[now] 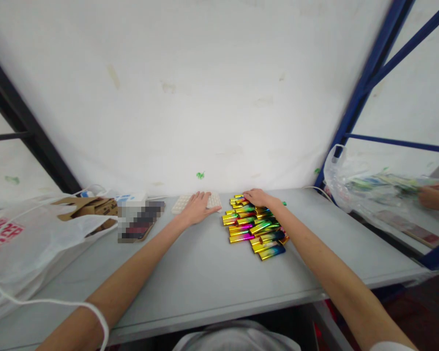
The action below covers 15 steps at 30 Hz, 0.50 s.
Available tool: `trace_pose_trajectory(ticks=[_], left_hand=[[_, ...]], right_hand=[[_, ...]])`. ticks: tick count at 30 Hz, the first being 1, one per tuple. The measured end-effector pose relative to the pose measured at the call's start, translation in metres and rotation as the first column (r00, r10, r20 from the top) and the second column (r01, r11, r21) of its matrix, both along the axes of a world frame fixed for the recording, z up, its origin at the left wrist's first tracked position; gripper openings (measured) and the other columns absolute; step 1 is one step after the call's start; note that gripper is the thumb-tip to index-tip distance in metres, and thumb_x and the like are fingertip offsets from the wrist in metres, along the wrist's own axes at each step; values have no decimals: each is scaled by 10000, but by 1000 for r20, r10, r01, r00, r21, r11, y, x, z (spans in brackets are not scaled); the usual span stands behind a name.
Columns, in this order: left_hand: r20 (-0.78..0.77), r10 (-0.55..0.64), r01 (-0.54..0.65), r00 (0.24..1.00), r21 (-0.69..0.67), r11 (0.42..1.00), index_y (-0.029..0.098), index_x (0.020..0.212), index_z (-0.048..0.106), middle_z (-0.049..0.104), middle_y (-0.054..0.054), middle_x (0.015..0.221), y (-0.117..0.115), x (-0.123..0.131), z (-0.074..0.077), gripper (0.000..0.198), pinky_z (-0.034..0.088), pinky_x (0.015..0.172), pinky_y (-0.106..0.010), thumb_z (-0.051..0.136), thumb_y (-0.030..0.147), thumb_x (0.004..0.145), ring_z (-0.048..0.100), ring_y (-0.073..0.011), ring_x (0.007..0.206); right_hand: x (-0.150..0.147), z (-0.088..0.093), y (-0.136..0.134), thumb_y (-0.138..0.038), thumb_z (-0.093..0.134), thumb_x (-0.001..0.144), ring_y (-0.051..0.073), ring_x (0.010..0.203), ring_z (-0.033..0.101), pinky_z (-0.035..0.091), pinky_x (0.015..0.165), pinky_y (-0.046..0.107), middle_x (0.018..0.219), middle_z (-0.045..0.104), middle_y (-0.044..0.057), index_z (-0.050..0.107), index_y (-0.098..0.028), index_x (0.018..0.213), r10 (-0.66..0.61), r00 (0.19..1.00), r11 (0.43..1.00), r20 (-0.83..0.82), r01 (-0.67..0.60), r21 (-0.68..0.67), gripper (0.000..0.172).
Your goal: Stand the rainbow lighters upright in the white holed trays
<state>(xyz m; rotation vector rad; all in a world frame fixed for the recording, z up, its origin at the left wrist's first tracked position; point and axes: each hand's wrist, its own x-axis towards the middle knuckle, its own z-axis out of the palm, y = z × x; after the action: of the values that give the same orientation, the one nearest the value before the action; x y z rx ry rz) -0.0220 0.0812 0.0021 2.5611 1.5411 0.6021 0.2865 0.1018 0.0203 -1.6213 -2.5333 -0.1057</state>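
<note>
Lying partly under right hand (259, 197): foil packets (261, 227); left hand (197, 208) apart.

Foil packets (258, 226) metallic gold, grading into magenta, green and dark blue; gridded pad (214, 201) off-white; tabletop (205, 273) plain grey. Wall (219, 97) white with green marks (200, 175), plastic bag (32, 258) white with red lettering (3, 233), cardboard (98, 207) brown. Left frame (25, 122) black, right frame (368, 87) blue.

Bare forearms (141, 265) stretch forward: left grip (196, 207) palm-down (thumb (214, 210) splayed), right grip (259, 197) angled inward.
</note>
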Motion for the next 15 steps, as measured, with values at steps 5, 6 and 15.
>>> trace_pose_trajectory(ticks=[5,6,15], left_hand=[[-274,69,-79,959,-24,997,170,1558,534,470,-241,1656,6,-6,-2,790,239,1273,-631,440,749,1028,350,-482,1575],[-279,76,-83,957,-13,996,178,1577,520,452,-234,1672,5,-9,-1,766,235,1279,-620,421,723,1048,344,-470,1583],[-344,344,-323,874,120,939,130,1460,620,579,-259,1504,-29,-46,-2,519,427,1168,-539,395,425,1097,569,-426,1398]], right_hand=[[-1,1,-4,-312,395,1141,268,1282,692,468,1088,321,1427,721,146,736,-181,1361,-26,999,992,47,32,-124,427],[1,2,-6,-324,377,1145,269,1287,691,467,1085,318,1431,719,144,726,-182,1380,-32,998,990,46,38,-132,444],[22,9,-9,-277,370,1127,270,1257,705,485,1061,323,1399,738,149,733,-176,1376,-154,988,978,27,156,-136,452]])
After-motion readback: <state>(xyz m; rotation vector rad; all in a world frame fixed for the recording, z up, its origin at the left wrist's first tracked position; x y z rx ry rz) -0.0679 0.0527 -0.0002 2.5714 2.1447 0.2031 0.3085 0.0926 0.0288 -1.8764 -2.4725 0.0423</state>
